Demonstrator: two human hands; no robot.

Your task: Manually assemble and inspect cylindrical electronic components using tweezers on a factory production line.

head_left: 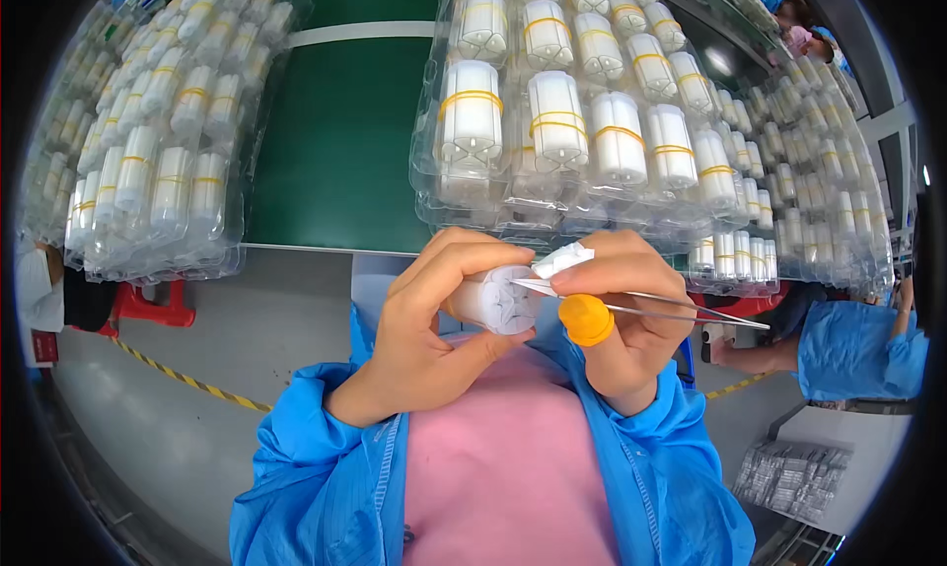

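My left hand (419, 324) is wrapped round a bundle of white, wedge-shaped pieces (508, 305), tilted so that its round end faces right. In my right hand (636, 339) are slim metal tweezers (695, 313), pinched between thumb and index finger. Their tips are at the upper part of the bundle's end; whether they grip a piece there I cannot tell. A yellow finger cot (586, 321) covers the right thumb, and a white covering (563, 260) sits on the index fingertip. Both hands are close together before my chest.
Stacked clear plastic trays (434, 186) of white bundles with yellow bands stand on the green table (330, 152) ahead. More tray stacks (163, 186) rise at the left, others (829, 196) at the right. A person in blue (858, 344) is at the right, near a red stool (163, 305) at far left.
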